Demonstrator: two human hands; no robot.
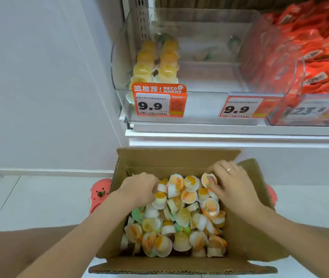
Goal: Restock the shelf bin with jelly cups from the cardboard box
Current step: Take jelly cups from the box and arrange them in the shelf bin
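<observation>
Jelly cups [176, 214] were heaped loose in the open cardboard box [245, 233] on the floor, tipped every way, some on their sides and some lid-up. Both hands were sunk into the pile at the box's far end. The left hand [139, 187] was curled over cups near the far left corner, its fingers buried among them, so whether any cup was actually held could not be told. The right hand [230, 182] was spread over cups near the far right corner, the thumb pressed against one orange-lidded cup; its grip looked loose and partly open, and no cup was clearly enclosed.

Above, the clear shelf bin [215, 91] was mostly bare. Two short rows of yellow cups [155, 63] were lined up along its left wall, behind the left price tag [159, 103]. A neighbouring bin of red packets [320, 57] was set against its right side.

Several slips were judged likely from here. A scooped handful could be dropped on the lift from floor to shelf, since the cups are small, rounded and smooth. Foil lids could be dented or split if the pile were squeezed hard. Cups could be tipped over the bin's low front edge if poured in carelessly, and the neat rows at the left could be knocked out of line.
</observation>
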